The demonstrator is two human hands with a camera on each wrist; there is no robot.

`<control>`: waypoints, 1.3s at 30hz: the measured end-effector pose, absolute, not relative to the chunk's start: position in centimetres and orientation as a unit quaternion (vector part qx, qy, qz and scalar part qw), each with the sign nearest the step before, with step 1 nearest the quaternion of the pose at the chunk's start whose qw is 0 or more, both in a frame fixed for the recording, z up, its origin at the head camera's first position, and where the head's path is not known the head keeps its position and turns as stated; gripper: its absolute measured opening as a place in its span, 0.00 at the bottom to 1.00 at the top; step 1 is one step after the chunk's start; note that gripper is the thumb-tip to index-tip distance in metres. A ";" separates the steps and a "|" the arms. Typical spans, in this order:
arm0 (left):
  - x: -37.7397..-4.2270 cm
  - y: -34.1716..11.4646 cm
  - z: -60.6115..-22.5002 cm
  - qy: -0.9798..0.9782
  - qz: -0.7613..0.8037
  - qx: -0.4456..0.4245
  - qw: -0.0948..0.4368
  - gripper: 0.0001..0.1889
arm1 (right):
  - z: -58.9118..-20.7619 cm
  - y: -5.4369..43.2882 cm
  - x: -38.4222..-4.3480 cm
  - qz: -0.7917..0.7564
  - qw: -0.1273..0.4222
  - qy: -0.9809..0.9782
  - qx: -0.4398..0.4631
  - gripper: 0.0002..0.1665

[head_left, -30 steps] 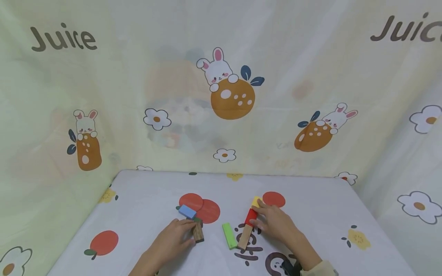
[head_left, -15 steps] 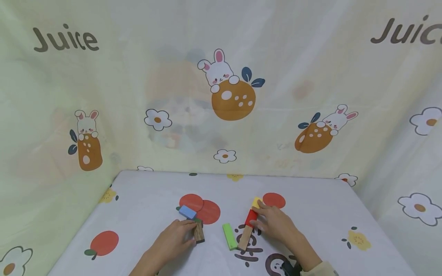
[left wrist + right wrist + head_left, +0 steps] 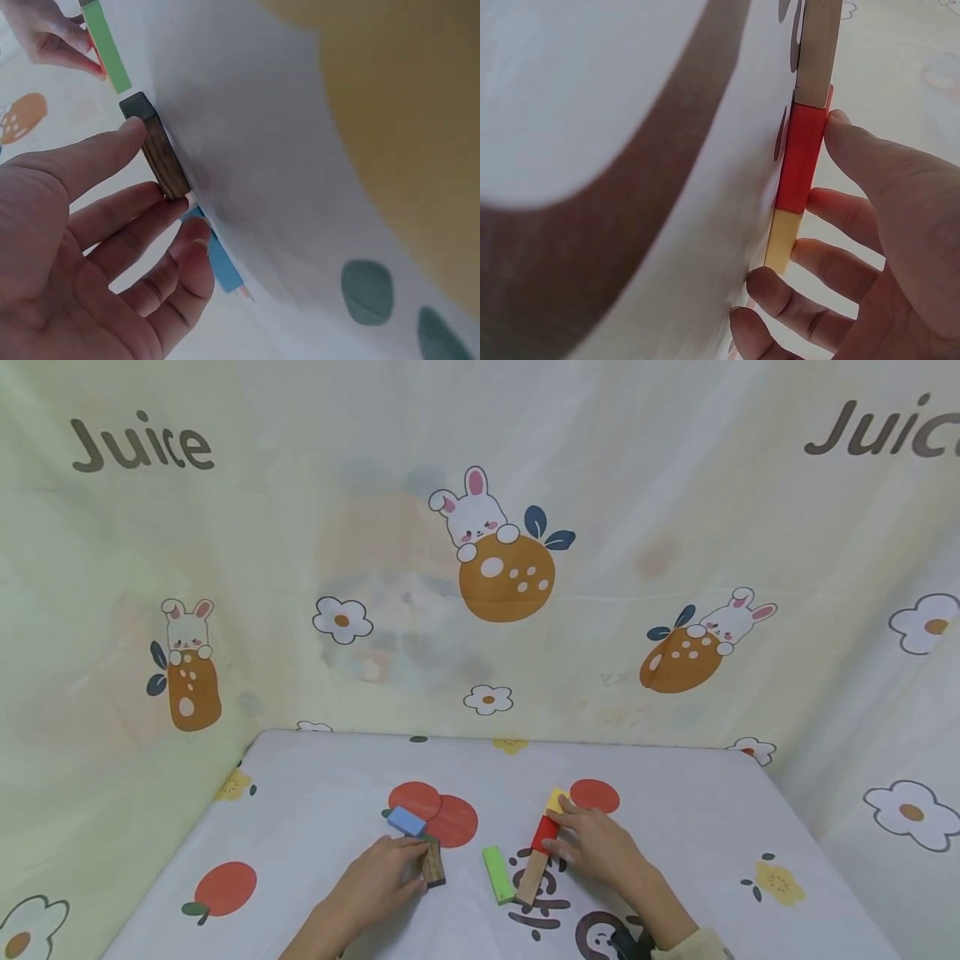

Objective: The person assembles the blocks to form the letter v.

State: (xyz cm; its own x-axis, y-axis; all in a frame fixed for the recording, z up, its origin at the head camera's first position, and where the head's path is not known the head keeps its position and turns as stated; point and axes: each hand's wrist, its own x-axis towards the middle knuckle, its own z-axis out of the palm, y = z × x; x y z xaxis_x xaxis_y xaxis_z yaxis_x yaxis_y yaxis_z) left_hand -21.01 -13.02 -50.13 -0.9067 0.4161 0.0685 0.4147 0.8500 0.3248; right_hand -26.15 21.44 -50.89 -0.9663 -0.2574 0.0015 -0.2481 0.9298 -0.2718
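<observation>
My left hand [image 3: 378, 877] pinches a dark brown wooden block [image 3: 432, 865] endwise. In the left wrist view the thumb touches one end of this block [image 3: 163, 154] and fingertips the other. Just beyond lies a blue block [image 3: 407, 821]. A tan wooden block [image 3: 532, 878], a red block [image 3: 544, 835] and a yellow block [image 3: 556, 799] form a straight row, end to end. Over the row's far part rests my right hand [image 3: 603, 852], thumb and index finger touching the red block [image 3: 802, 157], middle finger at the yellow block [image 3: 784, 240].
A bright green block [image 3: 498, 875] lies left of the row, its near end close to the tan block. The white cloth [image 3: 315, 810] on the table carries printed fruit and letters. A patterned curtain [image 3: 600, 485] closes off the back and sides.
</observation>
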 end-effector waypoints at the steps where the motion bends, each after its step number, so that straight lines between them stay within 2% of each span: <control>1: -21.0 -13.0 -50.1 0.962 0.165 0.216 -0.001 0.26 | -51.0 21.4 -26.2 -0.135 0.017 0.982 -0.128 0.33; 18: -21.2 -12.4 -49.4 0.964 0.170 0.203 0.016 0.27 | -50.9 21.3 -26.2 -0.131 0.026 0.983 -0.126 0.34; 39: -22.1 -11.6 -50.2 0.962 0.179 0.206 0.005 0.26 | -50.6 21.4 -25.9 -0.136 0.025 0.982 -0.128 0.33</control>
State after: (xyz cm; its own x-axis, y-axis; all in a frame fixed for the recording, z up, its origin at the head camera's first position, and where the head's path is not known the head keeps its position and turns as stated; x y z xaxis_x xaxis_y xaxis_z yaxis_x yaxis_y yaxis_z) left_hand -22.05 -11.59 -50.18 -0.9148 0.3987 0.0646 0.3952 0.8505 0.3471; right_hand -25.93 21.44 -50.57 -0.9659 -0.2587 -0.0143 -0.2450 0.9299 -0.2745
